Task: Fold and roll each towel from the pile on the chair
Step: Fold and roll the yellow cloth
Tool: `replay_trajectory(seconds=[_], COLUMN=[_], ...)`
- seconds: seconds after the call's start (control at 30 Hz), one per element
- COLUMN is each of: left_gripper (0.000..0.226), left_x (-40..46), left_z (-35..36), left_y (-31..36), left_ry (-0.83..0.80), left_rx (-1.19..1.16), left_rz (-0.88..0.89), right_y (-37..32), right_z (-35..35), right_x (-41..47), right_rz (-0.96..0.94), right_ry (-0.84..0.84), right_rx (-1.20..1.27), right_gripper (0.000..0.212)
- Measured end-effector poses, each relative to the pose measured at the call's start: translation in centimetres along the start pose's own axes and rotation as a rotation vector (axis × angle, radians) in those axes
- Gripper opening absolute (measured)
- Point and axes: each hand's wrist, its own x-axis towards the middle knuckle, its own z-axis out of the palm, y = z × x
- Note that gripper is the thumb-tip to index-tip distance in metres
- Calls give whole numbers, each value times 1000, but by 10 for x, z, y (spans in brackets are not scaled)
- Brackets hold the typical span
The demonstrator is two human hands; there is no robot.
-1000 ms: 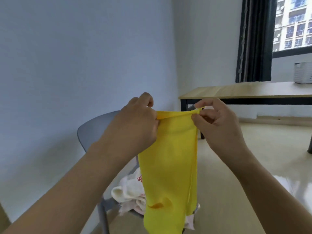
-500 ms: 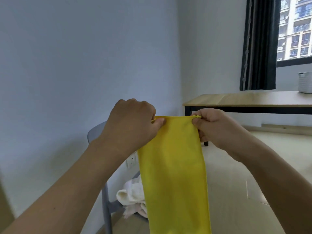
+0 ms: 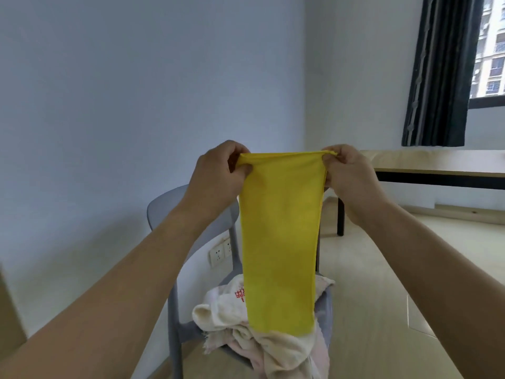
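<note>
Pale blue walls (image 3: 109, 91) meet at twelve o'clock; dark curtain (image 3: 437, 77) and window (image 3: 492, 50) at two; wooden tabletop (image 3: 437, 165) at three; glossy beige floor (image 3: 382, 296) below.

— What is the person wearing on the arms?
— Nothing that shows: both forearms are bare from the bottom edge of the view up to the wrists, with no sleeve in sight.
— Anything on the left hand (image 3: 218, 177) or the right hand (image 3: 348, 175)?
— Both are bare; no glove, ring, watch or band is visible.
</note>
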Motion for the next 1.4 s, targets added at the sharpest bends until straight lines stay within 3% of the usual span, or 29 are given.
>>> replay_trajectory(seconds=[0.1,0.23,0.33,0.47,0.57,0.67,0.87,0.97,1.2,1.4], left_gripper=[5,10,9,11,15,15,14,16,19,25], left_x=[-4,-35,-77,-162,-207,-213,-163,-145,-146,-152], left_z=[-8,-9,4,42,65,76,101,121,157,155], left_y=[7,11,4,-21,-40,-57,-109,-148,-196,-194], left_ry=[22,-165,-402,-864,-978,-969,-609,-522,-618,-605], left_rx=[-34,-260,-410,-553,-500,-424,-142,12,26,-2], left_rz=[7,-157,-422,-842,-1020,-1029,-826,-780,-788,-586], right_y=[-2,16,50,101,127,147,185,211,263,266], right_z=[4,-1,-10,-19,-20,-17,32,60,84,80], right_x=[-4,-31,-66,-120,-142,-136,-82,-61,-54,-47], right_rz=[-35,34,229,604,777,769,519,459,509,498], right_ry=[36,5,-178,-538,-717,-684,-521,-457,-513,-702], right_rx=[125,61,-190,-497,-590,-606,-643,-691,-589,-522], right_gripper=[21,24,21,25,23,23,31,24,26,47])
